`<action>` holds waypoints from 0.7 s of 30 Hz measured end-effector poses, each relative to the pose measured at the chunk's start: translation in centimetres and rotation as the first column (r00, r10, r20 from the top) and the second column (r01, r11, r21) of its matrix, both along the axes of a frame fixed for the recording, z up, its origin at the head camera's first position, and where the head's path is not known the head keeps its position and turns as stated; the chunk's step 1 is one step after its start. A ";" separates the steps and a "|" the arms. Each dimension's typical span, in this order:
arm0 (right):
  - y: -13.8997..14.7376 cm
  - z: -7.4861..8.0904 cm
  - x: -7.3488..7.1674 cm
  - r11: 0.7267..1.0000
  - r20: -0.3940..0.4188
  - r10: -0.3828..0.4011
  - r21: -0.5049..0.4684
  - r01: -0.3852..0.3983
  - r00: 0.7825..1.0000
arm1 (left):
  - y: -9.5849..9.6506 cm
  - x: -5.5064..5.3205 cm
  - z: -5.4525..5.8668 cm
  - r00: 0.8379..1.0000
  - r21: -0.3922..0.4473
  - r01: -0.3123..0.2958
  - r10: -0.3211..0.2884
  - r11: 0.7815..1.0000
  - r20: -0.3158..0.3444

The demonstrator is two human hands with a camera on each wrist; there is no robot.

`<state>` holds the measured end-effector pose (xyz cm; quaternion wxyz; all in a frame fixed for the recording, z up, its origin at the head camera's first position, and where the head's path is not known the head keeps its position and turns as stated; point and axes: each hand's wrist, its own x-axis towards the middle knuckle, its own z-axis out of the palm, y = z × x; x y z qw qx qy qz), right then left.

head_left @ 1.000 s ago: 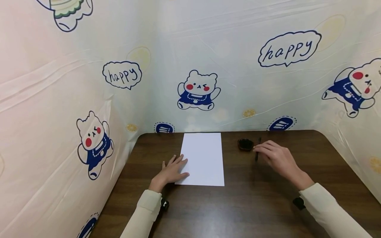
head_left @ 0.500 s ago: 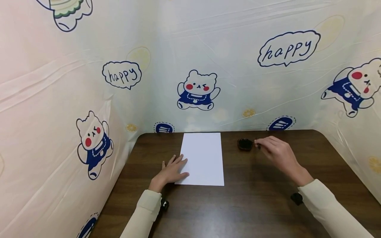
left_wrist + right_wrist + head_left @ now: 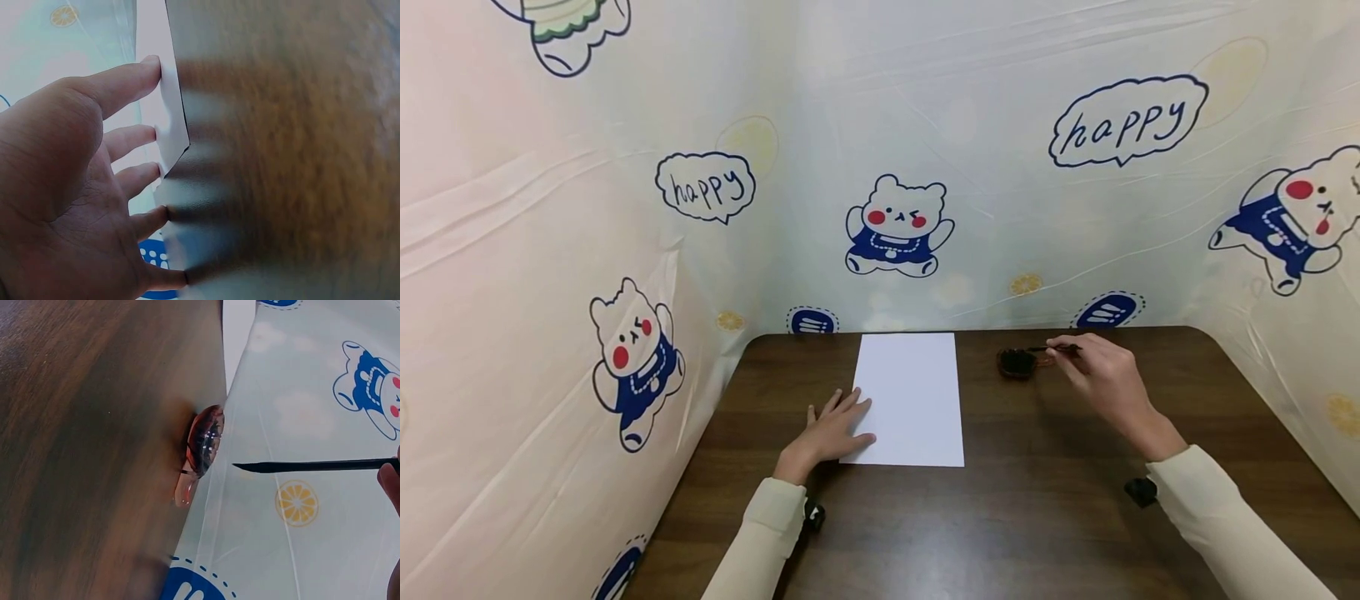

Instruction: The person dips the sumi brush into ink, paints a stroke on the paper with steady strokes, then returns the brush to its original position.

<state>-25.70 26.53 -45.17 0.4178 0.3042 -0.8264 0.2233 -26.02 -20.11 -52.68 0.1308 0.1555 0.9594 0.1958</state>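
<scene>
In the head view, my left hand [image 3: 831,435] lies with spread fingers on the left edge of a blank white sheet of paper [image 3: 910,400]. The left wrist view has the thumb and some fingertips touching the paper [image 3: 164,106], while the others rest on the table. My right hand [image 3: 1107,387] pinches a slim black brush [image 3: 312,466] with a tapered tip. Level in the right wrist view, the brush points at a small dark dish [image 3: 1017,363] with a reddish, see-through rim and a short tab. Brush tip and dish [image 3: 206,440] look apart there.
The brown wooden table [image 3: 895,533] has rounded far corners. A pale curtain [image 3: 1000,192] printed with bears and "happy" bubbles hangs behind and along the sides. Each wrist carries a small black camera.
The brush has swung from upright to nearly level, its tip now toward the dish. My right hand has shifted slightly up and right. My left hand and the paper stay put.
</scene>
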 end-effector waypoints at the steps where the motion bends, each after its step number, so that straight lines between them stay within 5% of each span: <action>1: 0.0 0.0 -0.1 1.000 -0.013 -0.007 -0.003 0.007 1.000 | 0.0 0.0 0.0 1.000 -0.001 0.000 0.000 1.000 0.000; 9: -0.3 -0.1 -0.8 0.996 -0.055 -0.021 -0.088 0.016 0.998 | -0.1 0.0 -0.2 1.000 -0.010 0.004 -0.004 1.000 0.010; 21: -0.6 -0.7 -1.9 0.969 0.029 -0.060 -0.238 0.066 0.998 | 0.0 0.0 -0.3 1.000 -0.011 0.001 -0.001 1.000 0.007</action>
